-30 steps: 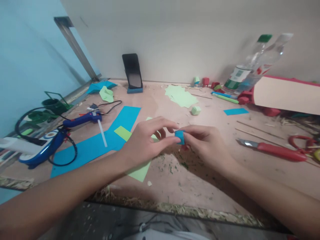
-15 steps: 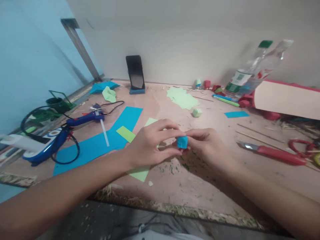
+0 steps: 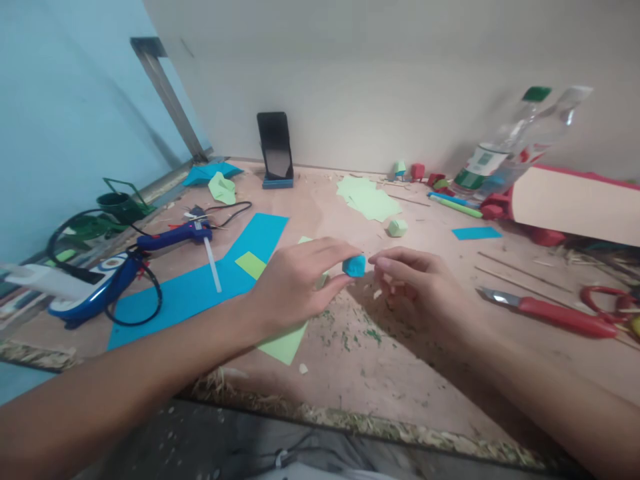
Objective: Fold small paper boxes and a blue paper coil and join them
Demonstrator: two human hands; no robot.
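A small blue paper cube (image 3: 354, 267) is pinched between the thumb and fingertips of my left hand (image 3: 295, 283), raised over the middle of the table. Just right of the cube, apart from it, is my right hand (image 3: 420, 283), its fingers loosely bent and nothing visible in them. Under my left hand lie a pale green paper sheet (image 3: 285, 347) and a large blue sheet (image 3: 175, 303) bearing a small yellow-green strip (image 3: 251, 265). Beyond my hands sits a pale green paper cube (image 3: 397, 228).
A blue glue gun (image 3: 175, 235) with a cable lies left. A phone (image 3: 275, 147) stands at the back near pale green paper (image 3: 369, 199). To the right are a red-handled knife (image 3: 565, 316), thin sticks (image 3: 520, 281), a blue strip (image 3: 477, 233) and bottles (image 3: 483, 163).
The blue cube was turned between both hands. My right hand has come off it and moved slightly right, leaving it in my left hand. The camera view has shifted a little.
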